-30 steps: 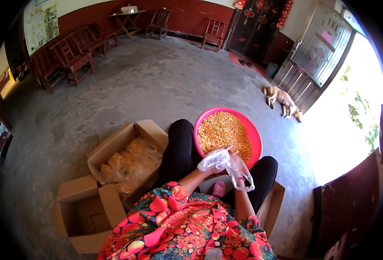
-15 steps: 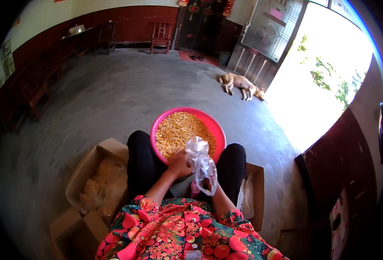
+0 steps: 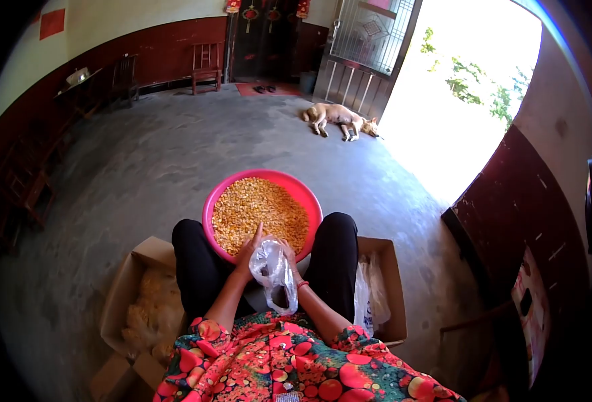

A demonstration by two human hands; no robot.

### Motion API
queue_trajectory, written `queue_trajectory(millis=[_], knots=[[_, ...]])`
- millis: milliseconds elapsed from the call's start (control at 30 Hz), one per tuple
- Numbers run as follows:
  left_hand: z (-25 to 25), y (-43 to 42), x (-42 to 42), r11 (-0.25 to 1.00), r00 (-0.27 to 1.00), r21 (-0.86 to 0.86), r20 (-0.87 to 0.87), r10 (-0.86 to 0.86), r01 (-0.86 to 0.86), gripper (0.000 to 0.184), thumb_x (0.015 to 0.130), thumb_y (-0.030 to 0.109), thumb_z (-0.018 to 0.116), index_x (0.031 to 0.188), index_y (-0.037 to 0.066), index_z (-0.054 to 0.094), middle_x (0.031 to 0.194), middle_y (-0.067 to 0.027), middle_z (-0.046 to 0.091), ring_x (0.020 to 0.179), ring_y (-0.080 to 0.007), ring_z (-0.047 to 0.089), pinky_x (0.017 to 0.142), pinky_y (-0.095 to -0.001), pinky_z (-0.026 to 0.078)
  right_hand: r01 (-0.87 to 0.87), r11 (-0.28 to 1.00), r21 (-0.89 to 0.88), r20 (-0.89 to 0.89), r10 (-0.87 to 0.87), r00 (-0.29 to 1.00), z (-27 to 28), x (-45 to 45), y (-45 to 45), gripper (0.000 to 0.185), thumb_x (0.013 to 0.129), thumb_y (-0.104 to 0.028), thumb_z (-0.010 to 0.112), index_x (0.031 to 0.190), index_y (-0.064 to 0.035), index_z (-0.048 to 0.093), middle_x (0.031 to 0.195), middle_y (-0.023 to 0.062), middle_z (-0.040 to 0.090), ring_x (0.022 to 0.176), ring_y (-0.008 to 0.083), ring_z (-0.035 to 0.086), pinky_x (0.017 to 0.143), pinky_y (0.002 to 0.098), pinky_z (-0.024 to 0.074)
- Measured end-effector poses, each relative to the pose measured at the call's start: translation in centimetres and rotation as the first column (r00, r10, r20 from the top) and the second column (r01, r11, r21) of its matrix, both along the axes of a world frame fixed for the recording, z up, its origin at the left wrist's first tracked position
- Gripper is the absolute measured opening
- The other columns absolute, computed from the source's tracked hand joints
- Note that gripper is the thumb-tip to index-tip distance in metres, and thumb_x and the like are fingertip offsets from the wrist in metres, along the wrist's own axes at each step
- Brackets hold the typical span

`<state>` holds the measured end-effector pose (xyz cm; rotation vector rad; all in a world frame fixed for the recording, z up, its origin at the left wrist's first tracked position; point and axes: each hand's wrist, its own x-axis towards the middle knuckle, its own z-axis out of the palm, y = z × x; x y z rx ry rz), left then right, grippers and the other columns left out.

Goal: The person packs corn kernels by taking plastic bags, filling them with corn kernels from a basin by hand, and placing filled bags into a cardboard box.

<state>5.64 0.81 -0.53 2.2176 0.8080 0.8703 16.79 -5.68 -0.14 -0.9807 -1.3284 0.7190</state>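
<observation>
A pink plastic basin [image 3: 304, 191], at the centre of the frame, contains a broad bed of yellow corn kernels [image 3: 259, 208]; the inner wall is exposed above the kernels on the right side. The basin is positioned at the front of the gap between the two knees. A clear plastic bag [image 3: 272, 264] is located below the centre of the frame, between the two hands, its upper end overlapping the near rim of the basin and its lower end hanging as an open loop. The left cardboard box [image 3: 114, 301], at lower left, contains clear bags with yellow contents [image 3: 150, 311]. A second box [image 3: 105, 380] is partly visible below it, at the frame's lower edge. The right cardboard box [image 3: 393, 288], right of the right leg, contains whitish translucent plastic bags [image 3: 375, 291]. Both forearms extend forward and converge at the bag. The left hand [image 3: 248, 253] bears against the bag's left side, one digit extended upward over the kernels; the remaining fingers are obscured, so their closure cannot be determined. The right hand [image 3: 290, 256] grips the bag's right side, its fingers partly covered by the film. A red band [image 3: 302, 284] encircles the right wrist.
</observation>
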Motion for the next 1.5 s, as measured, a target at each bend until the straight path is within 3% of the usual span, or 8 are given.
queue_trajectory(millis=[167, 467, 533, 567, 733, 1133, 1233, 1500], knots=[[-0.1, -0.8, -0.5, 0.917, 0.990, 0.399, -0.125, 0.071, -0.015, 0.039, 0.079, 0.024, 0.053, 0.113, 0.005, 0.051, 0.123, -0.0088, 0.046, 0.112, -0.0205, 0.045, 0.097, -0.0359, 0.030, -0.064, 0.998, 0.024, -0.074, 0.066, 0.995, -0.7, -0.8, 0.2, 0.038, 0.077, -0.020, 0.054, 0.111, -0.0039, 0.049, 0.100, 0.0066, 0.055, 0.081, 0.0271, 0.055, 0.075, 0.0328, 0.0465], [-1.3, 0.0, -0.2, 0.982, 0.984, 0.062, -0.032, -0.177, 0.179, 0.038, 0.079, 0.023, 0.053, 0.113, 0.005, 0.050, 0.123, -0.0092, 0.046, 0.112, -0.0204, 0.045, 0.097, -0.0351, 0.032, -0.113, 0.991, 0.075, 0.428, 0.070, 0.901, 8.5, -3.7, -3.6, 0.048, 0.057, -0.008, 0.063, 0.102, -0.0045, 0.047, 0.079, 0.0106, 0.054, 0.074, 0.0232, 0.053, 0.067, 0.0285, 0.0414], [-1.3, 0.0, -0.2, 0.980, 0.980, 0.041, -0.032, -0.195, 0.196, 0.038, 0.080, 0.023, 0.052, 0.113, 0.005, 0.050, 0.123, -0.0093, 0.046, 0.112, -0.0203, 0.045, 0.097, -0.0350, 0.032, -0.124, 0.966, 0.227, 0.322, 0.046, 0.946, 8.9, -4.3, -3.6, 0.039, 0.060, -0.006, 0.064, 0.095, -0.0039, 0.047, 0.077, 0.0081, 0.054, 0.073, 0.0199, 0.053, 0.064, 0.0281, 0.0408], [-1.4, 0.1, -0.1, 0.979, 0.979, 0.035, -0.030, -0.200, 0.201, 0.038, 0.080, 0.022, 0.052, 0.113, 0.005, 0.050, 0.123, -0.0094, 0.046, 0.112, -0.0203, 0.045, 0.097, -0.0349, 0.032, -0.439, 0.897, -0.056, -0.498, 0.356, 0.791, 5.4, -4.9, -1.9, 0.026, 0.065, -0.005, 0.062, 0.087, -0.0043, 0.049, 0.079, 0.0072, 0.054, 0.075, 0.0168, 0.052, 0.065, 0.0273, 0.0405], [-1.8, 0.1, 0.2, 0.973, 0.973, 0.005, 0.010, -0.232, 0.232, 0.038, 0.080, 0.022, 0.052, 0.114, 0.005, 0.050, 0.123, -0.0096, 0.046, 0.112, -0.0203, 0.045, 0.096, -0.0345, 0.033, 0.121, 0.992, -0.033, 0.263, -0.108, 0.959, 11.8, -6.1, -3.7, 0.011, 0.076, -0.010, 0.055, 0.083, -0.0034, 0.052, 0.081, 0.0062, 0.055, 0.078, 0.0148, 0.051, 0.070, 0.0298, 0.0401], [4.2, -1.5, 1.1, 0.977, 0.917, 0.195, 0.399, 0.000, -0.085, 0.027, 0.071, 0.003, 0.055, 0.099, 0.001, 0.055, 0.096, -0.0088, 0.058, 0.093, -0.0175, 0.054, 0.082, -0.0284, 0.043, 0.001, 0.998, -0.065, -0.161, -0.012, 0.987, 17.8, -4.7, -7.2, 0.016, 0.088, -0.017, 0.041, 0.080, -0.0055, 0.048, 0.071, -0.0002, 0.042, 0.064, 0.0106, 0.041, 0.056, 0.0261, 0.0343], [6.8, -1.9, 1.2, 0.903, 0.561, -0.321, 0.820, 0.114, 0.286, 0.014, 0.078, 0.005, 0.050, 0.092, 0.003, 0.053, 0.089, -0.0067, 0.055, 0.082, -0.0147, 0.055, 0.073, -0.0266, 0.046, -0.250, 0.967, -0.053, -0.404, 0.208, 0.891, 17.5, -3.2, -7.1, 0.016, 0.090, -0.021, 0.040, 0.081, -0.0080, 0.045, 0.064, -0.0018, 0.036, 0.058, 0.0082, 0.034, 0.054, 0.0240, 0.0312], [15.3, -1.3, -2.9, 0.919, 0.324, -0.265, 0.932, 0.166, 0.291, 0.022, 0.091, 0.025, 0.039, 0.081, 0.008, 0.049, 0.071, -0.0023, 0.051, 0.064, -0.0102, 0.054, 0.055, -0.0242, 0.046, -0.274, 0.955, 0.113, -0.419, 0.296, 0.859, 18.9, -3.2, -7.2, 0.021, 0.091, -0.022, 0.037, 0.087, -0.0038, 0.045, 0.062, 0.0024, 0.041, 0.058, 0.0126, 0.039, 0.074, 0.0299, 0.0380]])
